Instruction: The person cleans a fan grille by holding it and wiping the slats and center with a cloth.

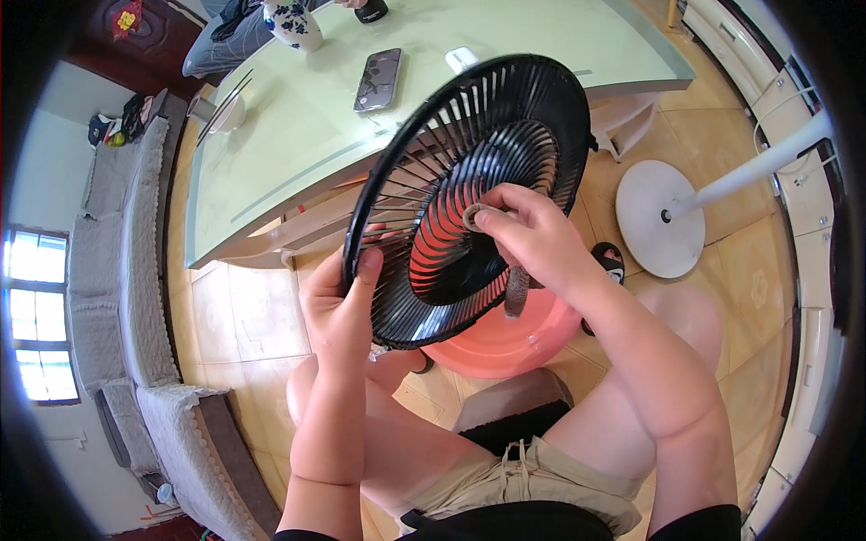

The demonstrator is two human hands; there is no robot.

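A round black fan grille [440, 155] is held tilted in front of me. My left hand [342, 291] grips its lower left rim, thumb on the near side and fingers behind the ribs. In my right hand [524, 226] is a brownish-grey cloth [517, 294], pinched between thumb and fingers close to the grille's centre, with one end hanging down. Whether the cloth touches the ribs is hard to tell. Below the grille, a pink plastic basin [504, 345] stands on the tiled floor between my legs, and its colour shows through the slots.
A glass-topped table [304, 169] stands ahead, bearing a smartphone [378, 80], a bowl [229, 116] with chopsticks and a blue-and-white vase [293, 27]. At right is a white round stand base [659, 220] with a pole. A grey sofa [145, 270] lines the left side.
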